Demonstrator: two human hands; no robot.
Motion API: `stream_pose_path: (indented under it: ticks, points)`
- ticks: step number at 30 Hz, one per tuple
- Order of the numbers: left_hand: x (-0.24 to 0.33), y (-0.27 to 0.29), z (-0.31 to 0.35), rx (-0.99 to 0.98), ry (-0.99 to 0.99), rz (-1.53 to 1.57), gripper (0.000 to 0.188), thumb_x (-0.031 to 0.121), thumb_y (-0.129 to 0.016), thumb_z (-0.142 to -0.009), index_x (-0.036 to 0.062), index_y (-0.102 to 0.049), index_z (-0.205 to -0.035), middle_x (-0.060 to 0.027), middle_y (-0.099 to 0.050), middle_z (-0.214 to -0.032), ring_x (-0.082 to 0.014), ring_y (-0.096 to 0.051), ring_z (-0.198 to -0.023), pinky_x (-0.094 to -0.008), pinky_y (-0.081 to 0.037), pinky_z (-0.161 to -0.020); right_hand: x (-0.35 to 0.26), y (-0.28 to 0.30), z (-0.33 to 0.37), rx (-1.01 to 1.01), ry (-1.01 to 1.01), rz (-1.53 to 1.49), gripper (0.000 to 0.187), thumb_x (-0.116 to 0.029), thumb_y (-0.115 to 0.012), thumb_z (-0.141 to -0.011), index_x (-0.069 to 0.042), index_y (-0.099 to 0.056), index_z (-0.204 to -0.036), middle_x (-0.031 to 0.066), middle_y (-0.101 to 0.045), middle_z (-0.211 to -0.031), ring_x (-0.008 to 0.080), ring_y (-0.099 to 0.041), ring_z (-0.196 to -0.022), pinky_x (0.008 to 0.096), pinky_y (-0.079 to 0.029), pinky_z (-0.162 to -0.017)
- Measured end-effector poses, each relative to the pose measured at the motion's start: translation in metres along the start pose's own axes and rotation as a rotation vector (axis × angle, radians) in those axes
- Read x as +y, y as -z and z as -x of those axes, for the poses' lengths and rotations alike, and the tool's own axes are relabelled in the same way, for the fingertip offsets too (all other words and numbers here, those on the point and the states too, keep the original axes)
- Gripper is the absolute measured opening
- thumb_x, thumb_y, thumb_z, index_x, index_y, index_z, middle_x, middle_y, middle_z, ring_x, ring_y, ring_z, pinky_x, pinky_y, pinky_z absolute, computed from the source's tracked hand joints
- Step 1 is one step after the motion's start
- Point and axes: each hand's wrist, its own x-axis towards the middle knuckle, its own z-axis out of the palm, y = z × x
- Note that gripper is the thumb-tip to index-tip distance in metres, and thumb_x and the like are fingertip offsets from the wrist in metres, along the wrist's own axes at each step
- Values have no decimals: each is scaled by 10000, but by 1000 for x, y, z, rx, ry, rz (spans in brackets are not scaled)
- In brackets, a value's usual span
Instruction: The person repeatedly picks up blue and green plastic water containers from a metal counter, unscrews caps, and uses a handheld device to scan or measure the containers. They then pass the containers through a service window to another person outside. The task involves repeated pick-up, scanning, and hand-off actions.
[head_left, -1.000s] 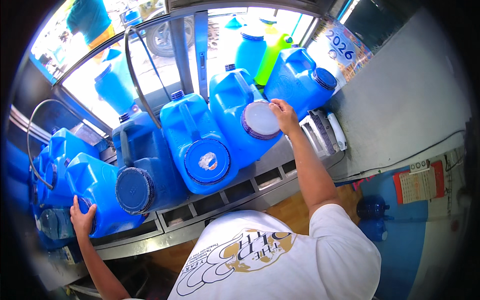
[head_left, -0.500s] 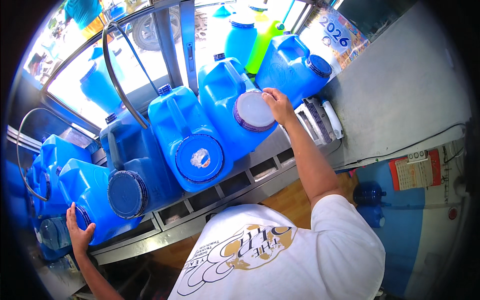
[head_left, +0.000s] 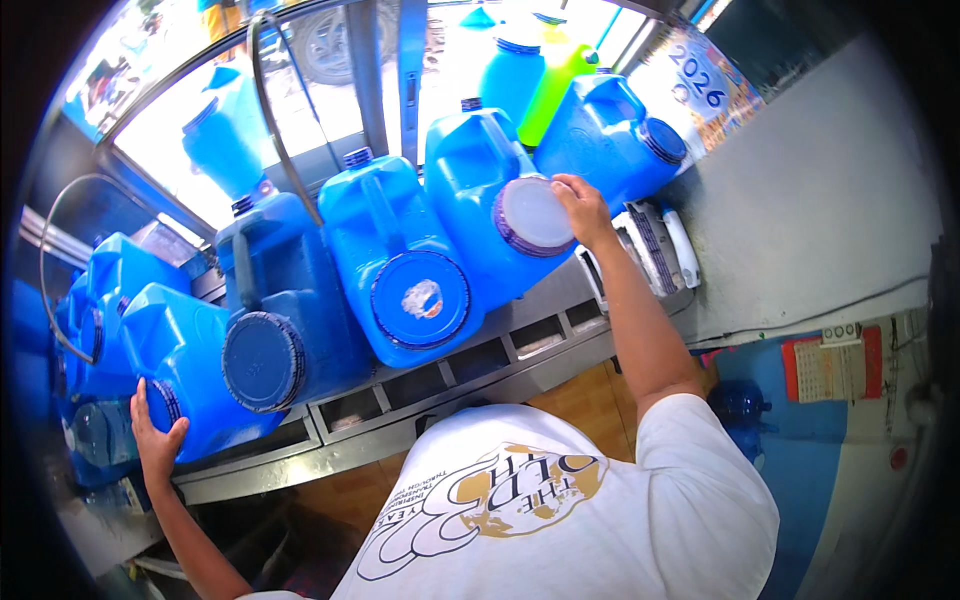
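Observation:
Blue water jugs with handles and wide round caps lie in a row on a metal counter. At the far left, my left hand (head_left: 158, 440) rests against the cap of a bright blue jug (head_left: 205, 345), thumb and fingers apart. To the right, my right hand (head_left: 583, 210) has its fingers closed over the rim of a whitish cap (head_left: 535, 214) with a purple edge, on another blue jug (head_left: 468, 160). Between them lie a darker blue jug (head_left: 300, 290) and a jug (head_left: 395, 215) whose cap carries a torn white sticker.
A slatted metal counter (head_left: 480, 362) carries the row beside a bright window. Farther right are another blue jug (head_left: 600, 130), a green container (head_left: 556, 95) and a wall calendar (head_left: 690, 80). A bent metal hose (head_left: 275, 120) arches over the jugs. Blue bottles (head_left: 740, 405) stand low at right.
The view has shifted slightly, so most jugs appear farther right and higher. Both hands stay on the same caps, and the jugs keep their places in the row.

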Motion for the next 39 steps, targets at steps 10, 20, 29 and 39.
stream_pose_path:
  ticks: [10,20,29,39]
  points:
    - [18,-2,-11,-21,334,-107,1063,507,-809,-695,171,-291,-1560,-253,-341,-1529,-459,-347,-1397,-510,-320,-1143,6,2,-4,-16,22,45,401,-326,-605,-954,-18,-666,-1203,148,-703,-1134,243,-655,-1058,339,-482,-951]
    - [18,3,-6,-4,222,-39,1050,438,-824,-650,176,-334,-1541,-239,-380,-1501,-460,-387,-1358,-523,-341,-1129,6,3,-6,-51,-3,28,394,-312,-590,-967,0,-660,-1198,153,-690,-1158,229,-642,-1075,341,-477,-952]
    - [95,13,8,307,133,-114,916,401,-823,-734,134,-403,-1502,-208,-421,-1495,-409,-416,-1364,-496,-352,-1126,16,16,-21,-258,33,61,440,-368,-585,-977,3,-654,-1203,151,-686,-1178,262,-647,-1077,354,-478,-958]
    - [451,-64,-22,132,-426,347,665,439,-811,-783,94,-603,-1312,-170,-643,-1261,-350,-613,-1148,-451,-479,-967,20,52,-230,-168,220,19,536,-417,-630,-938,3,-609,-1270,235,-647,-1249,318,-634,-1165,391,-478,-1000]
